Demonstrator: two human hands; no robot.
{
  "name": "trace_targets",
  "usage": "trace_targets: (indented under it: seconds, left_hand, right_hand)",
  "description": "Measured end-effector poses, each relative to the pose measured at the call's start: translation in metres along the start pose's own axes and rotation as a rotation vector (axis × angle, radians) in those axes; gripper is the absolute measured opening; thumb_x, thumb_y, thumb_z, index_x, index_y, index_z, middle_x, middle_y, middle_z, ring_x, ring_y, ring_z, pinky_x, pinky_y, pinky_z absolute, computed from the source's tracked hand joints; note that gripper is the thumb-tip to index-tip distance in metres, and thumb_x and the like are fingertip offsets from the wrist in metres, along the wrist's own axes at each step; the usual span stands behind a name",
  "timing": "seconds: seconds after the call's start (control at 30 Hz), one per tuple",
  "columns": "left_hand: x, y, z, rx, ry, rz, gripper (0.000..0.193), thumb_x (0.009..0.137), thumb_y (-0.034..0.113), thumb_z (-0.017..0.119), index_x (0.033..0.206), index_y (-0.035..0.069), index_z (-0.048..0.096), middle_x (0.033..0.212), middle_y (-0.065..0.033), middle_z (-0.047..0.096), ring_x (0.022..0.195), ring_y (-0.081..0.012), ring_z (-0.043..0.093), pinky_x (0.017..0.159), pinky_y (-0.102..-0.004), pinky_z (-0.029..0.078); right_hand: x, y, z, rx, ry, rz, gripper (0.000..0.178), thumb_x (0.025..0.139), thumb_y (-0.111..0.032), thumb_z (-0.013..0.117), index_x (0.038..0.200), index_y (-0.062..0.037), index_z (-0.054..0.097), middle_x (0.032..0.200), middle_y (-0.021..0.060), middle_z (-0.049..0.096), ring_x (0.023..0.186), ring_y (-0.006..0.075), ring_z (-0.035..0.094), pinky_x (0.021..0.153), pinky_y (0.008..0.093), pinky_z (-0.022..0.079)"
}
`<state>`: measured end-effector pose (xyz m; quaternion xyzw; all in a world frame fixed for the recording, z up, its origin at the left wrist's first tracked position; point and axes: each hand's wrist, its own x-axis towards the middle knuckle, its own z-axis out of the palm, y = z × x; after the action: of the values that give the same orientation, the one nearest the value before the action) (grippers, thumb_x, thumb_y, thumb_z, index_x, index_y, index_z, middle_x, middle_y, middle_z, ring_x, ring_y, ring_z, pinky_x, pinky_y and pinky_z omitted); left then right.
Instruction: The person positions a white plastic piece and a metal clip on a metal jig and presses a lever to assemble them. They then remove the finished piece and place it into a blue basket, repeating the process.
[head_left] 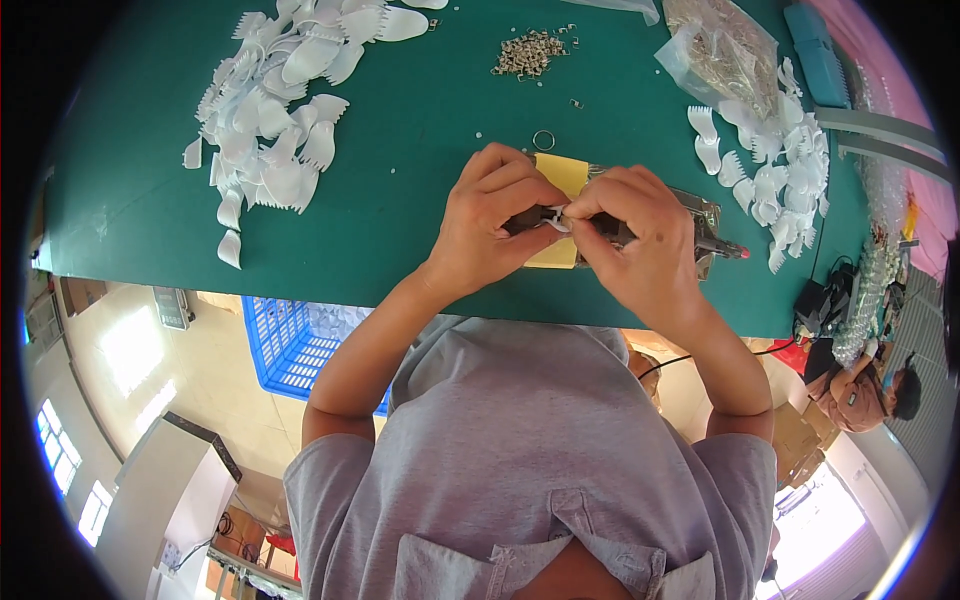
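My left hand (496, 222) and my right hand (638, 235) meet over the table's front part, both closed, fingertips almost touching. Between them is a small whitish piece (556, 216) with a bit of metal at it. Dark parts show inside the curl of each hand; fingers cover most of them, so their kind is unclear. Beneath the hands lies a yellow pad (563, 173). A dark tool with a red tip (735, 251) juts out to the right of my right hand, over a metal-looking plate (706, 213). A metal ring (543, 140) lies just beyond the pad.
White toothed plastic pieces (285, 130) are heaped at the left of the green table (420, 120), more (775, 185) at the right. Small metal springs or clips (530, 54) sit at the back. A clear bag (722, 55) is nearby. A blue crate (290, 345) stands below.
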<state>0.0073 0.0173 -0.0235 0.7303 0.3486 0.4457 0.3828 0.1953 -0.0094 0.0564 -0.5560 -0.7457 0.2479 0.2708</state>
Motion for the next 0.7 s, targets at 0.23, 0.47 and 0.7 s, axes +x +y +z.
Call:
trace_targets:
  seconds: [0.23,0.47,0.7]
  left_hand:
    - [-0.001,0.000,0.000,-0.008,-0.010,0.002,0.028,0.066,0.008,0.089,0.090,0.009,0.074,0.090,-0.0005,0.070,0.097,-0.0277,0.062,0.085,-0.0397,0.052]
    - [-0.002,-0.001,0.000,0.012,-0.034,-0.039,0.028,0.067,0.009,0.090,0.090,0.009,0.074,0.090,-0.0002,0.071,0.096,-0.0272,0.062,0.086,-0.0396,0.051]
    - [0.002,0.003,-0.002,0.016,-0.058,0.023,0.026,0.073,0.003,0.091,0.095,0.007,0.077,0.093,-0.0012,0.072,0.095,-0.0220,0.062,0.080,-0.0350,0.053]
  right_hand:
    - [0.032,0.007,-0.017,0.267,-0.342,0.389,0.012,0.077,-0.005,0.079,0.082,-0.0043,0.068,0.076,0.0046,0.072,0.074,0.0175,0.070,0.069,0.0326,0.054]
    - [0.029,0.027,-0.020,0.419,-0.419,0.320,0.013,0.083,-0.005,0.079,0.093,-0.0014,0.071,0.088,0.0042,0.075,0.082,0.0122,0.070,0.075,0.0285,0.056]
    - [-0.073,0.104,-0.070,-0.001,0.539,0.397,0.013,0.102,-0.010,0.070,0.112,-0.0018,0.075,0.103,0.0042,0.076,0.091,0.0113,0.069,0.083,0.0259,0.055]
